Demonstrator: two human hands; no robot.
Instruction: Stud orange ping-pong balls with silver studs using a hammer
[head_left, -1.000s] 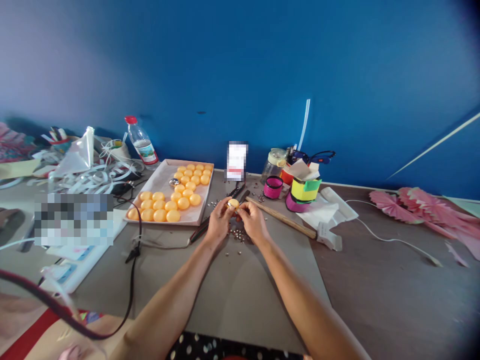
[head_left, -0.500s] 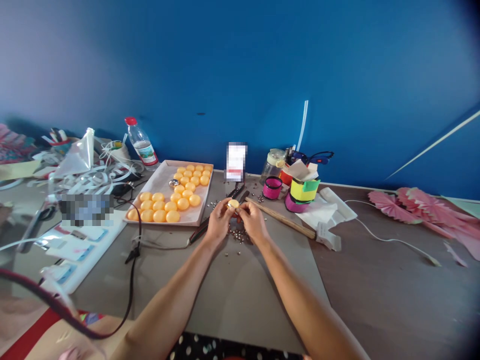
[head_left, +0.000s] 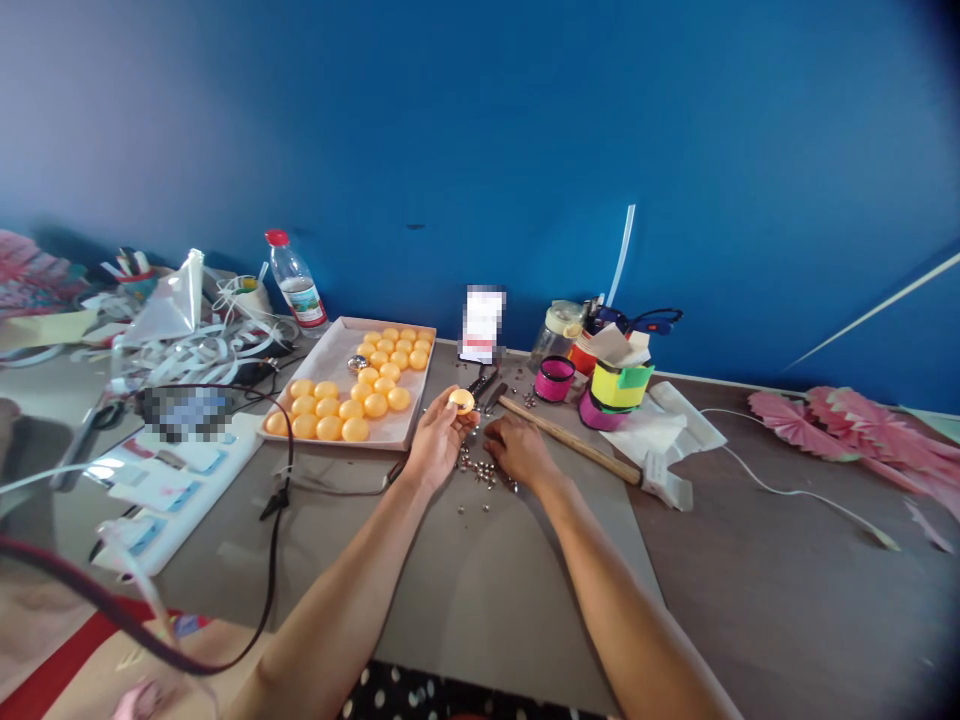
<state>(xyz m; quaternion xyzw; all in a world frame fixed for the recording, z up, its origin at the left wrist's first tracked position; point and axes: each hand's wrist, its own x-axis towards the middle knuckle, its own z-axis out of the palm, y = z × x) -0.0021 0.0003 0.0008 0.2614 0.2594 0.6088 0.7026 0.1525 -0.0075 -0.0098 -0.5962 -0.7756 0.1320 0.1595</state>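
Observation:
My left hand (head_left: 440, 445) holds a small orange ball (head_left: 462, 402), much like a table tennis ball, pinched between thumb and fingers. A dark spot shows on the ball's near side. Low over the mat, my right hand (head_left: 519, 450) has its fingers curled down at the edge of a scatter of small shiny metal pieces (head_left: 478, 470); its fingertips are partly hidden, so whatever they pinch cannot be made out. To the left, a shallow pinkish tray (head_left: 330, 352) carries rows of similar orange balls (head_left: 328, 428) and one silvery ball (head_left: 357, 365).
A wooden-handled hammer (head_left: 574, 442) lies right of my right hand. Behind it stand a pink tape roll (head_left: 555, 378), a glass jar (head_left: 551, 335) and a yellow-banded holder (head_left: 619, 383). A bottle (head_left: 296, 285), dark cable (head_left: 276, 530) and white power strip (head_left: 187, 510) are leftward.
My hands have come apart. The orange ball stays in my left hand, while my right hand has left it and dropped to the metal pieces. The view has shifted slightly.

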